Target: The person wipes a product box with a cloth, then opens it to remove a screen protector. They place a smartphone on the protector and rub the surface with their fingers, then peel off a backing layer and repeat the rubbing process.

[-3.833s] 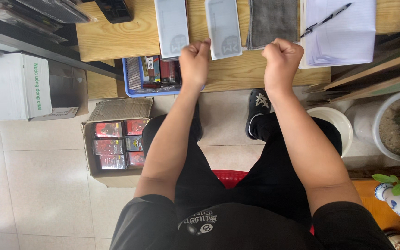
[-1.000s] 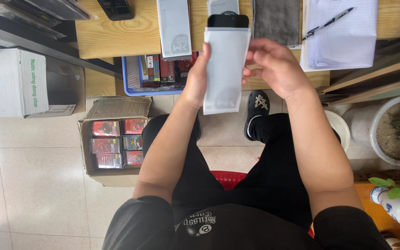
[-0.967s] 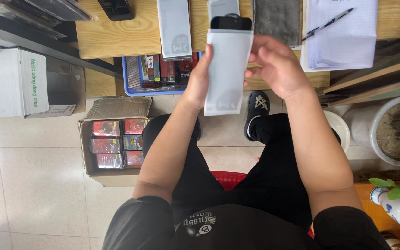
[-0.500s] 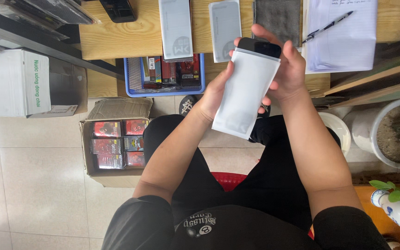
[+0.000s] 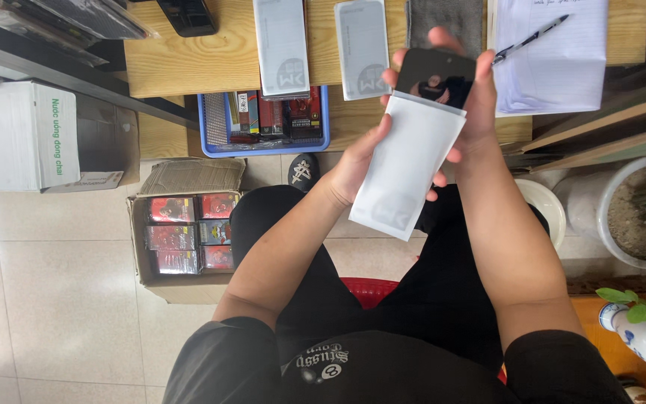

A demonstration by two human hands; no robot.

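In front of my chest I hold a white flat pouch (image 5: 409, 168) with a black glossy phone-sized slab (image 5: 435, 75) sticking out of its top. My left hand (image 5: 357, 161) grips the pouch's left edge from behind. My right hand (image 5: 472, 97) wraps the black slab and the pouch's upper right side. Both hover over my lap, just short of the wooden table (image 5: 188, 63). On the table lie two more white pouches (image 5: 281, 45) (image 5: 363, 46) and a grey cloth (image 5: 446, 19).
A paper pad with a pen (image 5: 555, 52) lies at the table's right. A blue basket (image 5: 263, 120) of small boxes sits under the edge. A cardboard box (image 5: 185, 236) of red packs stands on the floor left, with a white carton (image 5: 20, 135) beyond. Plant pots (image 5: 633, 209) stand right.
Earlier both fists rested on the table edge. Since then the hands picked up the pouch with the black slab, then drew it down toward my lap and tilted it rightward.
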